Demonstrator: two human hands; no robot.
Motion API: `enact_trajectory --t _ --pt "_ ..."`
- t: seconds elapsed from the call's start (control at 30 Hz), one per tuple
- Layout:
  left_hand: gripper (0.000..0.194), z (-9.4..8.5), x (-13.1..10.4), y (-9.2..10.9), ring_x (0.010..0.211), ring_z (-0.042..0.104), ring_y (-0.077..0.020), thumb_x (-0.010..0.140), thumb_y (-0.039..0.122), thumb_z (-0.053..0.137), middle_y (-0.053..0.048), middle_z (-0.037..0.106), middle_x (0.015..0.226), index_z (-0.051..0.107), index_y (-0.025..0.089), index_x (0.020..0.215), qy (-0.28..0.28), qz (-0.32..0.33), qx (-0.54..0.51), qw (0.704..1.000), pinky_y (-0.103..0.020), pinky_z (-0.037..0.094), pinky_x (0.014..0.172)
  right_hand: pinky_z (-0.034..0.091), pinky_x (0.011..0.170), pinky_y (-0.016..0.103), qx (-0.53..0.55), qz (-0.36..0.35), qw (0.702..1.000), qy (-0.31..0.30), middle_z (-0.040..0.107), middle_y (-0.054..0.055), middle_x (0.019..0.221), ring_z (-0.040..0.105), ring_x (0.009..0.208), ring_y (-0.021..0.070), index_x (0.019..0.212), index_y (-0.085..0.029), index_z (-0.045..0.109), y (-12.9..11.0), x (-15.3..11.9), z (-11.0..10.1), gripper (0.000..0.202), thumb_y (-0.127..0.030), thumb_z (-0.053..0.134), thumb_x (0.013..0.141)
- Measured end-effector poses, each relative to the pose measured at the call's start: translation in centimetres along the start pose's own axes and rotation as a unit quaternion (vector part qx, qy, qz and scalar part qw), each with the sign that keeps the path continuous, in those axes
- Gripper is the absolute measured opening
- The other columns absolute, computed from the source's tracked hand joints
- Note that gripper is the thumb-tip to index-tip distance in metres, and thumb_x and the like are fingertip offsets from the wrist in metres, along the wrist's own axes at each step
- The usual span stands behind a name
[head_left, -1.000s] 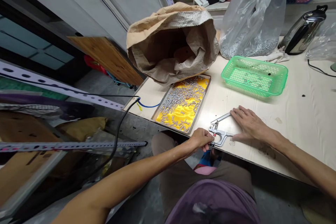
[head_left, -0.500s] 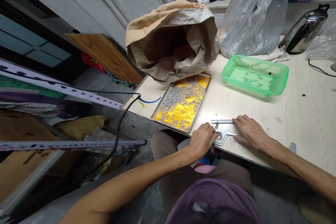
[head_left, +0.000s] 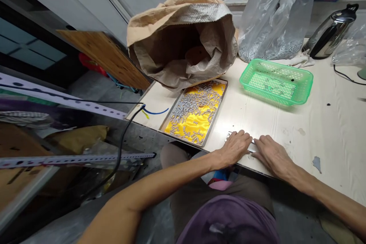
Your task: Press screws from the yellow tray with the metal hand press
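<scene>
A silver metal hand tool lies at the table's front edge, mostly covered by my hands. Its flat bar shows between them, and a marked end peeks out left of my fingers. My left hand is closed over the tool's left and middle part. Closed around the right end is my right hand, its fingertips near those of the left. Left of the hands, a shallow tray with a yellow lining holds many small metal screw-like pieces.
A green plastic basket with a few small pieces stands behind the hands. A large open paper sack leans over the tray's far end. Behind are a clear bag of metal pieces and a steel kettle. A black cable hangs left.
My left hand has slid right along the tool, covering its spring and lower handle, and now sits close to my right hand. The view has shifted slightly.
</scene>
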State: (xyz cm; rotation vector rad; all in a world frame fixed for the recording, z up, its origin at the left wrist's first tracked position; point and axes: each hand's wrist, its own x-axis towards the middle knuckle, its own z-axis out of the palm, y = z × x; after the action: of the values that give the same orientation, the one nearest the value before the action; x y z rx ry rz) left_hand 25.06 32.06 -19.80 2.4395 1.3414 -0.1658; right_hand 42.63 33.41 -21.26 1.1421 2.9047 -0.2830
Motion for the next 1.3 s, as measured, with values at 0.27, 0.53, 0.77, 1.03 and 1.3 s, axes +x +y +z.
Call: enact_trajectory --t 0.27,0.53,0.77,1.03,1.3 --pt "0.023 1.7 0.0 -0.3 0.106 0.054 -0.0245 0.091 0.026 0.051 -0.012 0.060 0.109 0.053 0.013 0.110 0.070 -0.006 -0.006 0.998 -0.038 0.046 0.087 0.040 0.064 0.029 -0.034 0.013 0.999 0.017 0.058 0.007 0.086 0.051 0.081 0.0209 0.098 -0.016 0.058 0.1 0.1 -0.1 0.021 -0.035 0.053 0.090" --pt "0.031 7.4 -2.9 2.8 0.132 0.039 -0.0218 0.095 0.019 0.040 -0.011 0.055 0.131 0.051 0.016 0.123 0.239 0.064 -0.012 0.969 -0.039 0.037 0.108 0.039 0.071 0.030 -0.003 0.000 1.000 -0.011 0.059 0.008 0.086 0.051 0.080 0.0203 0.097 -0.017 0.060 3.3 1.7 -1.0 0.018 -0.026 0.045 0.093" --pt "0.030 6.7 -2.6 4.0 0.120 0.051 -0.0216 0.096 0.029 0.040 -0.011 0.061 0.120 0.055 0.015 0.118 0.242 0.055 -0.046 0.967 -0.041 0.039 0.105 0.032 0.069 0.031 -0.015 -0.010 1.000 0.018 0.063 0.007 0.089 0.048 0.082 0.0205 0.092 -0.018 0.062 1.5 5.3 -2.1 0.012 -0.021 0.050 0.090" --pt "0.020 6.4 -6.4 2.9 0.072 0.057 -0.0113 0.094 0.029 0.047 -0.002 0.062 0.074 0.062 0.016 0.092 0.335 0.197 -0.010 0.921 -0.022 0.045 0.067 0.030 0.072 0.033 0.032 -0.300 0.953 -0.034 0.061 0.006 0.082 0.045 0.083 0.0190 0.078 -0.017 0.060 -5.2 8.0 0.5 0.014 -0.014 0.050 0.088" --pt "0.024 1.4 -10.3 -9.6 0.076 0.053 -0.0164 0.095 0.020 0.041 -0.006 0.059 0.079 0.061 0.015 0.084 0.351 -0.228 0.020 0.908 -0.028 0.045 0.068 0.033 0.073 0.033 0.139 -0.285 0.947 0.046 0.059 0.006 0.084 0.045 0.084 0.0186 0.087 -0.018 0.059 -3.9 8.2 2.0 0.018 -0.018 0.042 0.092"
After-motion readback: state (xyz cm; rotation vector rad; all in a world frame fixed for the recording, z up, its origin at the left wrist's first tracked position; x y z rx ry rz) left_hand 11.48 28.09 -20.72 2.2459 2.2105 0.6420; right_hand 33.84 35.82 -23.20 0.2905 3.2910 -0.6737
